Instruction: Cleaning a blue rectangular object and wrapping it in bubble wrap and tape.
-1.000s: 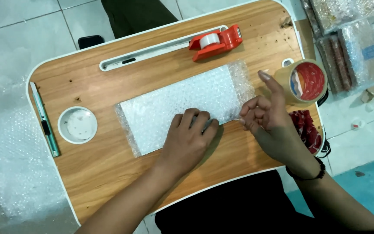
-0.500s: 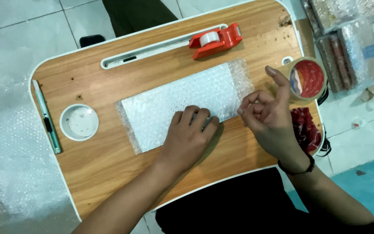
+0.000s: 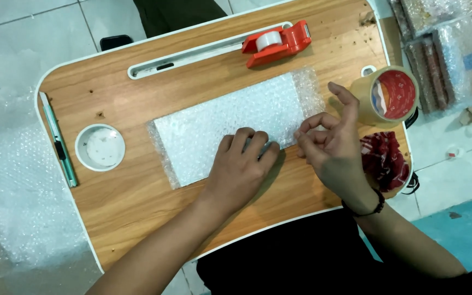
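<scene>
Since half a second ago my right hand [image 3: 331,150] has drawn a little off the package edge, thumb and forefinger now pinched together on nothing I can make out, the other fingers loosely spread. Largest in my view is the wooden lap table [image 3: 137,213], and lying across its middle is the bubble-wrapped package [image 3: 222,123], flat and slightly skewed. My left hand [image 3: 241,172] presses its near edge, fingers curled down on the wrap. Beyond the right hand stands a roll of packing tape [image 3: 391,95], a red cloth [image 3: 383,161] just below it. A red tape dispenser [image 3: 277,42] sits behind the package, a white round lid [image 3: 100,147] and green cutter [image 3: 58,142] well to the left.
</scene>
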